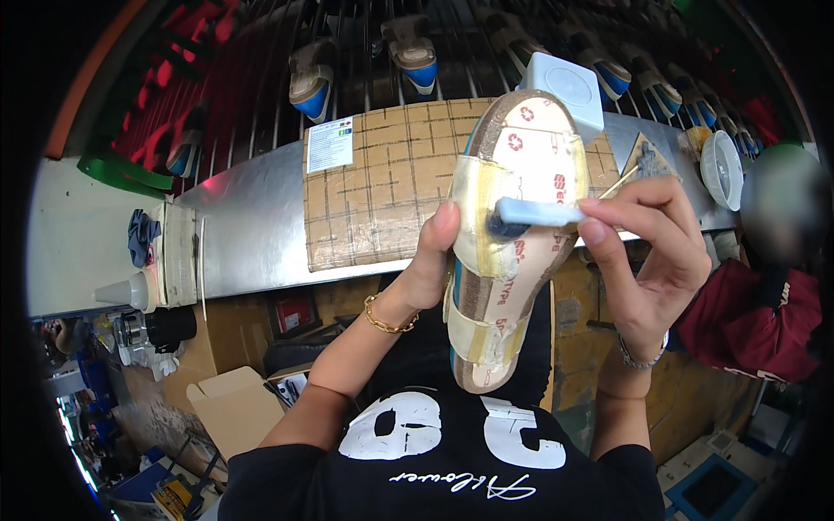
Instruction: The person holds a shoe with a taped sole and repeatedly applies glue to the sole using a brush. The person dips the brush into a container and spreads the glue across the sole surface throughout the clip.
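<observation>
The left hand [432, 260] is wrapped around the edge of a sandal [512, 234], thumb laid against its near side, holding it up on end with the sole facing the person, toe at twelve o'clock and heel at six. Pale straps cross the sole in two bands. The right hand [647, 252] pinches a small brush [534, 212] with a light blue handle between thumb and fingers; its dark head touches the upper strap near the middle of the sandal. A gold chain bracelet [388, 319] sits on the left wrist, a silver one [638, 358] on the right.

Behind the sandal, toward twelve o'clock, runs a long metal table [252, 226] with a scored cardboard sheet [382, 191] lying on it; a white paper label [330, 144] is stuck at the sheet's eleven o'clock corner. A white square container [569, 87] stands just beyond the sandal's toe. At about two o'clock a clear plastic bowl [721, 169] rests on the table's end, and near it a triangular dark patch with a thin stick. Beyond the table, a rack of rods [365, 69] carries more sandals with blue toes [313, 82]. At nine o'clock a white cone-shaped nozzle [126, 291] sits by the table's left end. At five past three another person in dark red [756, 321] is nearby, partly out of view
</observation>
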Demonstrator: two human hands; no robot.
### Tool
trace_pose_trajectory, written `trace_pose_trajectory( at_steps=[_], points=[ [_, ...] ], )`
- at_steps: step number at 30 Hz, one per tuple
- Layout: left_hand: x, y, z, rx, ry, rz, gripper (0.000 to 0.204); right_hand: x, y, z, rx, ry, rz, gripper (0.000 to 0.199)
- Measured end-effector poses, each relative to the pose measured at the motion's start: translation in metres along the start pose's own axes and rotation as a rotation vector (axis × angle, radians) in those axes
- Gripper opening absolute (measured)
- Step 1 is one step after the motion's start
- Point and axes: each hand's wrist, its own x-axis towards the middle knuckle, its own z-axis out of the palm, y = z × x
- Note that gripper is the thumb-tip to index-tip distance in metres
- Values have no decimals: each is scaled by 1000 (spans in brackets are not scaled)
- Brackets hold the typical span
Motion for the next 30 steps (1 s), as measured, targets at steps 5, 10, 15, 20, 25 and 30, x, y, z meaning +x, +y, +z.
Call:
trace_pose_trajectory(
  at_steps=[5,10,15,20,25,30],
  points=[
    [0,7,-3,111,-134,-15,110,9,1,2,-60,92,-63,20],
    [-3,12,7,122,-48,37,112,11,-4,-6,-75,82,-133,21],
    [-5,15,11,127,-35,57,115,7,2,-14,7,15,-193,23],
    [-8,16,13,113,-38,44,115,4,3,-14,40,0,-184,24],
    [-10,16,16,70,-72,35,111,1,4,-15,74,-38,-172,25],
    [-13,20,14,35,-80,32,107,1,1,-16,117,-94,-155,26]
  ],
)
